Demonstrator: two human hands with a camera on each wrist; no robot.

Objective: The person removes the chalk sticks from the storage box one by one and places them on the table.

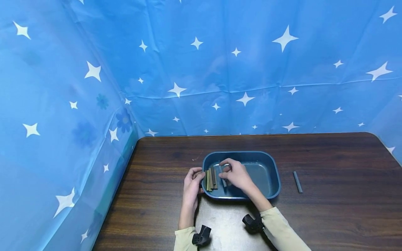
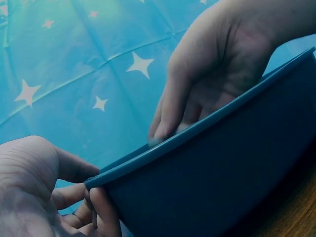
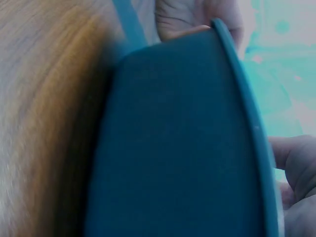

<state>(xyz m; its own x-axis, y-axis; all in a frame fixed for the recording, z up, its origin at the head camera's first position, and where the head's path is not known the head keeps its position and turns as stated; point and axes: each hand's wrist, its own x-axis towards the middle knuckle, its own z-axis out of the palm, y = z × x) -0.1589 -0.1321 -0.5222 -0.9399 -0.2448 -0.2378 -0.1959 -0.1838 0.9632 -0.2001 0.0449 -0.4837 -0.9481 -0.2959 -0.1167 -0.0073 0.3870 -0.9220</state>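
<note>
A dark blue basin (image 1: 275, 174) stands on the table, with several green and brown sticks (image 1: 211, 179) side by side at its left end. My left hand (image 1: 191, 190) grips the left rim, thumb and fingers on either side of the wall, as the left wrist view (image 2: 44, 192) also shows. Inside the basin, my right hand (image 1: 238, 177) has curled fingers and thumb at a blue-grey stick (image 1: 224, 182), just right of the others. The basin's wall (image 3: 177, 138) hides the sticks in both wrist views.
Another blue-grey stick (image 1: 297, 182) lies on the brown wooden table (image 1: 339, 188), right of the basin. A blue curtain (image 1: 207, 69) with white stars hangs behind the table and along its left side.
</note>
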